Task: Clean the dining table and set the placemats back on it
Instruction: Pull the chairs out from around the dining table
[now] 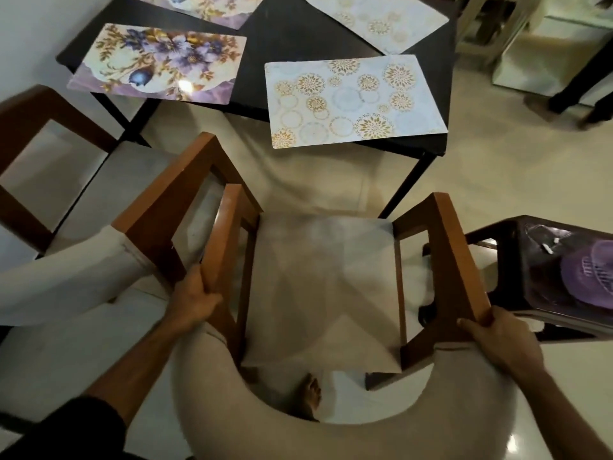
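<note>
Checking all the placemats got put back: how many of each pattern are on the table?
Purple floral placemats: 2
Gold medallion placemats: 2
Total: 4, all on the dark table.

— What have I got in front of me?
— My left hand (194, 302) and right hand (501, 340) each grip a wooden arm of the cream-seated armchair (318, 287).
— And beyond it?
— The dark dining table (288, 44), with a purple floral placemat (159, 63) beside a gold-medallion placemat (351, 99); two more lie farther back.
</note>
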